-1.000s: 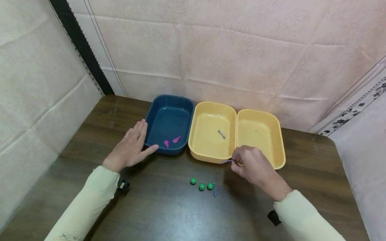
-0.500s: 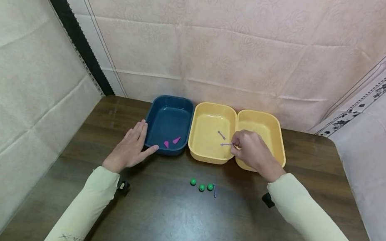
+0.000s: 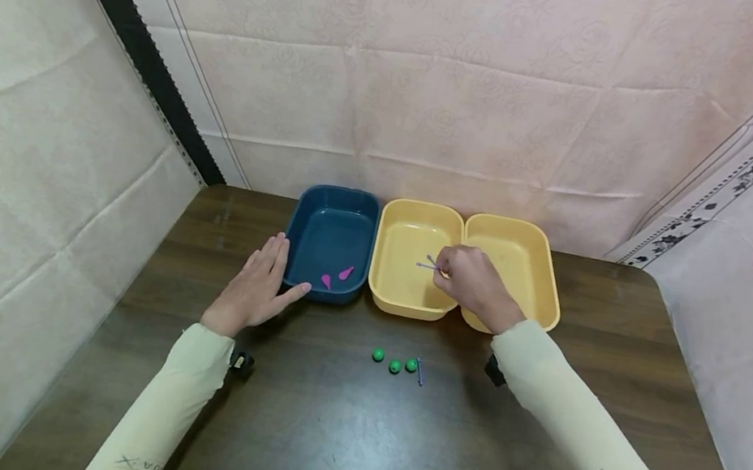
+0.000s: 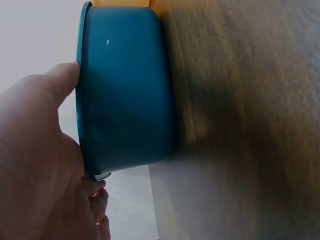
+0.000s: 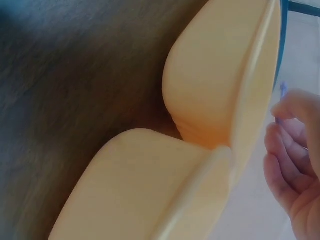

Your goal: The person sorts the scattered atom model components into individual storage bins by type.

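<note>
Above the left yellow tray [image 3: 383, 289], my right hand [image 3: 473, 279] pinches a small purple stick with knobbed ends [image 3: 425, 266] between thumb and fingertips. In the right wrist view, one end of that stick [image 5: 283, 89] pokes out past the fingertips. A similar stick [image 3: 431, 259] lies inside the tray, partly overlapped by the held one. My left hand [image 3: 252, 289] rests with straight fingers against the blue tray [image 3: 316, 291], thumb at its near rim. Inside that tray lie two pink teardrop-shaped pieces [image 3: 345, 273].
On the brown table [image 3: 314, 439], three green beads [image 3: 395, 366] lie in front of the trays, beside another purple stick [image 3: 420, 373]. A second yellow tray [image 3: 527, 267] stands at the right, against the first. Pale cloth [image 3: 397, 107] hangs behind the table.
My right hand has lifted the purple stick from in front of the yellow trays and carried it up and left over the left yellow tray. My left hand has stayed put.
</note>
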`<state>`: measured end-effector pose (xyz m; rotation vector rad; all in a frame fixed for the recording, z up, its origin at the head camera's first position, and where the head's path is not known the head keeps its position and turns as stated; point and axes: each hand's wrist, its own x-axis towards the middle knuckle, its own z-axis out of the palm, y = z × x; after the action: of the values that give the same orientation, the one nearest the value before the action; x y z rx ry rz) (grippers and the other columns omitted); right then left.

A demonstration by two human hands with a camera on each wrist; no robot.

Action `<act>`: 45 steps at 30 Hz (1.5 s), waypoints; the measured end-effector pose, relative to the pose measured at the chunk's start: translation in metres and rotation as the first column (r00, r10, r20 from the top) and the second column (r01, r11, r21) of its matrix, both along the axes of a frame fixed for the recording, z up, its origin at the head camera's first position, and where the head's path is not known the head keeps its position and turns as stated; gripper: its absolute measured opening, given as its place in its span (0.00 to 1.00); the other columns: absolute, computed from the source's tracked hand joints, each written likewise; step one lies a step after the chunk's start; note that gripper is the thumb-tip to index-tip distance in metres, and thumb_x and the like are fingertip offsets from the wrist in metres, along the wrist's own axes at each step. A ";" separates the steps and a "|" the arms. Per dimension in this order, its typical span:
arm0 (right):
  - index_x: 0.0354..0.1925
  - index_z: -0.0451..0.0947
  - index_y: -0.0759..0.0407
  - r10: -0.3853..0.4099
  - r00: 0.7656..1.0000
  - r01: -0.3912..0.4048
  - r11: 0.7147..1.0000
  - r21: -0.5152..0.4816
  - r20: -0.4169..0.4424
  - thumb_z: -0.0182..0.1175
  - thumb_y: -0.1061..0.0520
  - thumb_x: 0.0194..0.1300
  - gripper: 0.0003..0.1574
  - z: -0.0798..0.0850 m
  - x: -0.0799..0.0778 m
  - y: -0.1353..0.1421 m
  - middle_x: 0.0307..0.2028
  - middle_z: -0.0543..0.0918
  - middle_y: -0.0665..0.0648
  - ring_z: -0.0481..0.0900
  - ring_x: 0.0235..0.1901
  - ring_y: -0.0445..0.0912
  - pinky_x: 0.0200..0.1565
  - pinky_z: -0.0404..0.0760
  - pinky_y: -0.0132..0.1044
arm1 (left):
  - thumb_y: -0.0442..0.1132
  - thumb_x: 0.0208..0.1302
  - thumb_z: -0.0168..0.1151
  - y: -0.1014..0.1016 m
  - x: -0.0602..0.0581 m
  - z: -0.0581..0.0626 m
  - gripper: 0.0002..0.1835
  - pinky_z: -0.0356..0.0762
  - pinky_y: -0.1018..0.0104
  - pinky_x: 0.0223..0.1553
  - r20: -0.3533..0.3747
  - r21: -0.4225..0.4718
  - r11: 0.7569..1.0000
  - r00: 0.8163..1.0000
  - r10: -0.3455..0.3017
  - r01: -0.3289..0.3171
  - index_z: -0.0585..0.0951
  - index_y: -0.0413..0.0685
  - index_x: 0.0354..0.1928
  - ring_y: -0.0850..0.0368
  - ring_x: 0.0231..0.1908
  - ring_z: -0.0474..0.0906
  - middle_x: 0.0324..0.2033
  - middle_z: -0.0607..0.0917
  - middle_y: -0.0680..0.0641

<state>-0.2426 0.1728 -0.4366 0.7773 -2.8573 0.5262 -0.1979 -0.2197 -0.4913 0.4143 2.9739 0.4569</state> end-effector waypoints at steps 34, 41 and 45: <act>0.42 0.88 0.64 0.052 0.985 -0.048 0.999 -0.026 0.166 0.76 0.59 0.62 0.12 0.014 0.103 0.028 0.36 0.90 0.58 0.88 0.36 0.47 0.40 0.91 0.41 | 0.74 0.76 0.43 -0.001 -0.001 0.001 0.58 0.39 0.38 0.84 0.006 -0.011 1.000 1.000 -0.005 0.005 0.37 0.37 0.84 0.37 0.85 0.34 0.86 0.36 0.37; 0.39 0.87 0.62 0.070 0.978 -0.068 0.998 -0.020 0.199 0.76 0.58 0.62 0.10 -0.008 0.121 0.023 0.32 0.89 0.53 0.85 0.32 0.40 0.36 0.88 0.36 | 0.75 0.76 0.42 -0.001 -0.001 0.000 0.58 0.39 0.37 0.84 0.006 -0.013 1.000 1.000 -0.003 0.003 0.36 0.37 0.84 0.36 0.85 0.34 0.86 0.36 0.37; 0.39 0.87 0.60 0.056 0.970 -0.050 0.998 -0.033 0.236 0.76 0.57 0.62 0.10 -0.020 0.129 0.018 0.32 0.88 0.52 0.84 0.32 0.38 0.34 0.86 0.31 | 0.75 0.75 0.42 0.000 -0.002 0.000 0.58 0.39 0.38 0.84 0.006 -0.011 1.000 1.000 -0.004 0.004 0.36 0.37 0.84 0.37 0.85 0.33 0.86 0.36 0.37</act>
<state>-0.1138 0.1912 -0.4568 0.8407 -3.0454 0.7080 -0.1997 -0.2200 -0.4913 0.4172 2.9676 0.4402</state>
